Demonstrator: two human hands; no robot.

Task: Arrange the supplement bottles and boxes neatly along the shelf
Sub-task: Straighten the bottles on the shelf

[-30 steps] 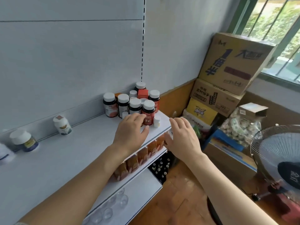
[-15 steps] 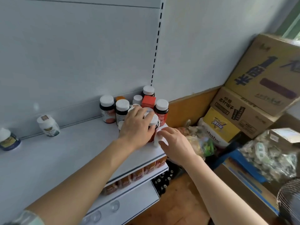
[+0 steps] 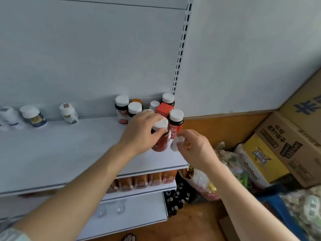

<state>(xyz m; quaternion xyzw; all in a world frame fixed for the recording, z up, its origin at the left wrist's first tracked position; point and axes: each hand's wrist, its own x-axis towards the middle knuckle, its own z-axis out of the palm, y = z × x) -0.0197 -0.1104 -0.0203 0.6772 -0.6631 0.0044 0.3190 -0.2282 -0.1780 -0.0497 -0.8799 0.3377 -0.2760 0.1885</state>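
A cluster of dark, white-capped supplement bottles and an orange-red box (image 3: 164,108) stands at the right end of the white shelf (image 3: 69,153). My left hand (image 3: 142,132) grips a red-labelled bottle (image 3: 160,136) at the cluster's front, tilting it. My right hand (image 3: 192,146) pinches a small white bottle (image 3: 176,144) just right of it, near the shelf's right edge. Another red-labelled bottle (image 3: 175,121) stands behind them. Further left along the back stand a white bottle (image 3: 68,113), a blue-labelled jar (image 3: 33,116) and a blurred white one (image 3: 8,117).
Below the shelf are orange packets (image 3: 144,180) and dark bottles (image 3: 175,199) on lower shelves. To the right, plastic bags (image 3: 229,164) and stacked cardboard boxes (image 3: 284,141) crowd the wooden floor. A slotted upright (image 3: 180,49) runs up the back panel.
Both hands reached into the cluster from the shelf's front edge. My left hand took hold of the red-labelled bottle and tilted it; my right hand pinched the small white bottle. The view swung left.
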